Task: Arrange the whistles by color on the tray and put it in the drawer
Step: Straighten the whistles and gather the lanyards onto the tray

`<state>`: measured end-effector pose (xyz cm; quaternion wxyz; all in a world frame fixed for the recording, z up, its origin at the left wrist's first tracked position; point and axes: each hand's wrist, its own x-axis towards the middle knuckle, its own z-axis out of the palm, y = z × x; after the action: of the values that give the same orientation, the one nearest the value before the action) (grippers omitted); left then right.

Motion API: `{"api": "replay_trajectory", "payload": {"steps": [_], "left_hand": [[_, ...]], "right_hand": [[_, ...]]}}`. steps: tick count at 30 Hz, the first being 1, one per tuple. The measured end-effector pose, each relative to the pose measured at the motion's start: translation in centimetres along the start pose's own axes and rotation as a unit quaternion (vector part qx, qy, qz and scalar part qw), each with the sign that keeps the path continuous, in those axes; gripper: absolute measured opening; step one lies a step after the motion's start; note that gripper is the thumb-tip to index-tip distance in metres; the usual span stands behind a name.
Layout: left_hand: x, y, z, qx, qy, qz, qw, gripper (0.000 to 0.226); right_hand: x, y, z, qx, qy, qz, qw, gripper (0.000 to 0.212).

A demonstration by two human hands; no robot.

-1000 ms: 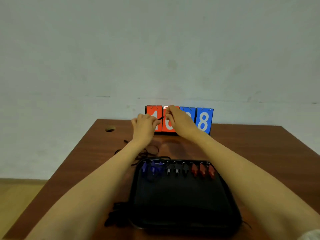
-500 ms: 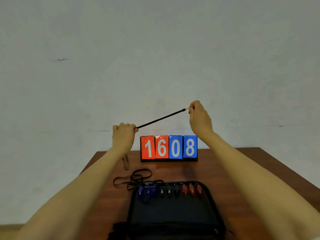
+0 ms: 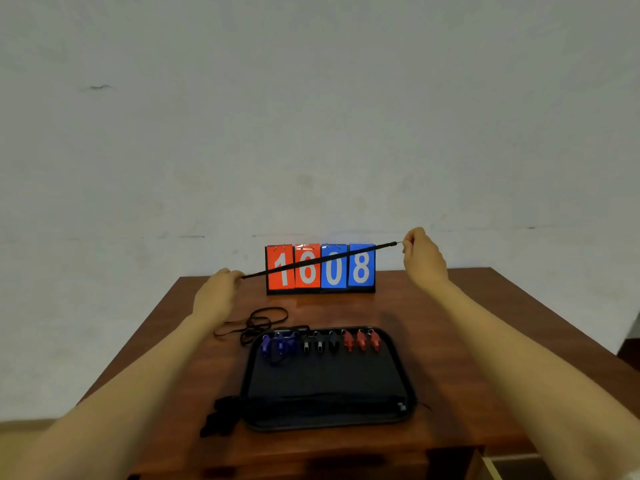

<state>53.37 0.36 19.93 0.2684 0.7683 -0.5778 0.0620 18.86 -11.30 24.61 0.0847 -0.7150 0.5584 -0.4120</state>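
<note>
Both arms were stretched out over the brown table (image 3: 433, 306), and a black lanyard (image 3: 322, 259) ran taut between the hands, slanting up from left to right across the scoreboard (image 3: 320, 268) that stood at the table's far edge reading 1608, two red cards and two blue. The left hand (image 3: 218, 292) was closed in a fist around the cord's lower end; the right hand (image 3: 420, 254) pinched its small metal tip between fingertips. The black tray (image 3: 329, 407) lay toward the near edge, and along its far rim sat nine whistles in one row: three blue whistles (image 3: 278, 344) on the left, three black whistles (image 3: 320, 342) in the middle, three red whistles (image 3: 362, 340) on the right. More loose cord (image 3: 258, 322) lay coiled on the table just beyond the tray's far left corner, and a dark bundle (image 3: 220, 415) sat against its near left corner.
</note>
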Motion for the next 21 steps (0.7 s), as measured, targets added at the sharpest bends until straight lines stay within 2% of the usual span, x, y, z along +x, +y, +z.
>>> {"api": "replay_trajectory", "payload": {"steps": [9,17,21], "left_hand": [[-5.3,-0.9,4.0,-0.033,-0.06,-0.07,0.995,0.014],[-10.4,-2.8,7.1,-0.042,-0.121,-0.101,0.987,0.02],[-12.3,-3.3,8.2,-0.056,-0.138,-0.108,0.983,0.011]], "right_hand": [[-6.1,6.0,2.7,-0.074,-0.117,0.056,0.989,0.012],[-11.9,10.6,4.6,-0.118,-0.282,0.067,0.95,0.016],[-13.7,11.8,4.6,-0.105,-0.326,0.071,0.937,0.015]]}}
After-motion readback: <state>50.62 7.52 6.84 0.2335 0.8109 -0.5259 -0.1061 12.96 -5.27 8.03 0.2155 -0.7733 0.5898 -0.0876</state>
